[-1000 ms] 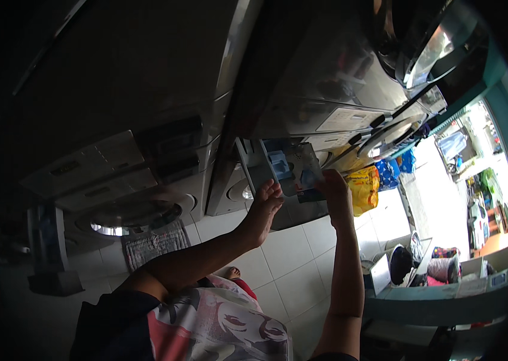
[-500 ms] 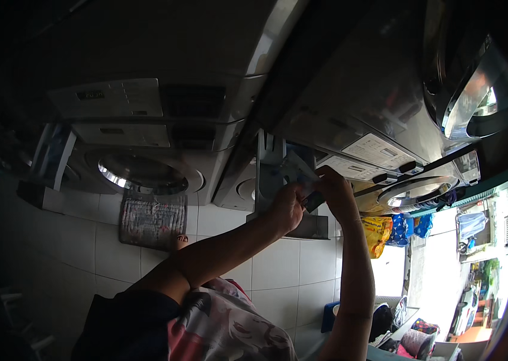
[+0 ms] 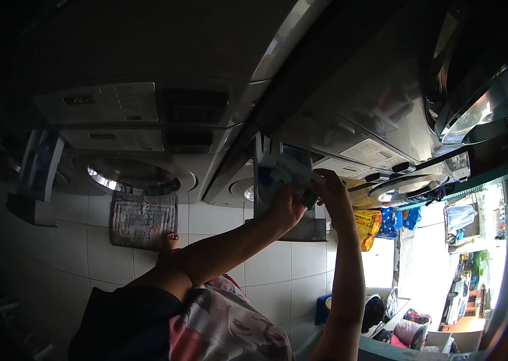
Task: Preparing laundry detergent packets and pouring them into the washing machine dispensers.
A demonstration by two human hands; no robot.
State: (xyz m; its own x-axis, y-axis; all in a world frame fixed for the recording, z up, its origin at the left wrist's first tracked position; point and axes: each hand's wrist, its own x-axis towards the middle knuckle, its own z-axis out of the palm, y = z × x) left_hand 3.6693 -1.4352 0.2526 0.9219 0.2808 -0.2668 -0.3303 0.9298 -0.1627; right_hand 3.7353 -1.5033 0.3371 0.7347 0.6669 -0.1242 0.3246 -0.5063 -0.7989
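Observation:
A pulled-out detergent drawer (image 3: 309, 231) juts from a washing machine, and both of my hands are over it. My left hand (image 3: 289, 206) is closed, thumb uppermost, on a small dark packet (image 3: 309, 198) with a pale translucent part reaching over the drawer. My right hand (image 3: 331, 194) pinches the same packet from the other side, fingers bent. Bluish stuff shows dimly in the drawer's compartments; the dim light and my hands hide the details.
On the left are a front-loading machine's round door (image 3: 134, 175) and another open drawer (image 3: 42, 168). A patterned mat (image 3: 144, 219) lies on the white tiles. Yellow (image 3: 366, 228) and blue bags (image 3: 390, 224) stand beyond my right arm, near the bright doorway.
The view has shifted slightly. Both hands stay at the packet over the drawer; the packet's translucent part looks narrower, and my right hand has tilted a little.

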